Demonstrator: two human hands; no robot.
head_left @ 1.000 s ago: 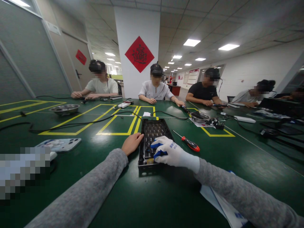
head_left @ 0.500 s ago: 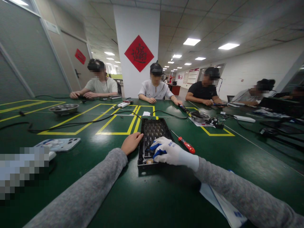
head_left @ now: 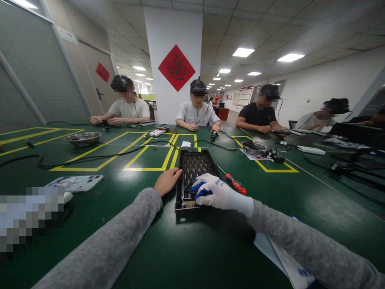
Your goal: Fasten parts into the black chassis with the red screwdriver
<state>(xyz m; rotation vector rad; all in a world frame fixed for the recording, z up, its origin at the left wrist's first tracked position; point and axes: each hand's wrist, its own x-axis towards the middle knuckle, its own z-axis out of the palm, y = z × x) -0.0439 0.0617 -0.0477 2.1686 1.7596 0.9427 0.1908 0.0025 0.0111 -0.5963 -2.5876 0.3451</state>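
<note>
In front of me on the green table lies a black rectangular case point(head_left: 197, 162) with rows of small shiny round parts inside. My bare left hand point(head_left: 167, 180) grips its left rim, fingers bent against the edge. Over the near right part of the case is my right hand point(head_left: 212, 190), in a white glove with blue fingertips. Its fingers are curled down into the case; whatever they pinch is hidden. A small tan piece point(head_left: 190, 204) shows in the case's near end. Just right of the case lies a screwdriver point(head_left: 236, 184) with a red and black handle.
A phone-like object point(head_left: 76, 183) lies at left, a metal bowl point(head_left: 82, 138) beyond it. Another bowl point(head_left: 254, 147) stands at right. A black cable point(head_left: 99, 160) crosses the table. White-blue cloth point(head_left: 282, 257) lies under my right forearm. Several people sit opposite.
My hands and the case stay nearly in place. The person opposite has swung a dark hand-held tool inward, toward the middle of the table.
</note>
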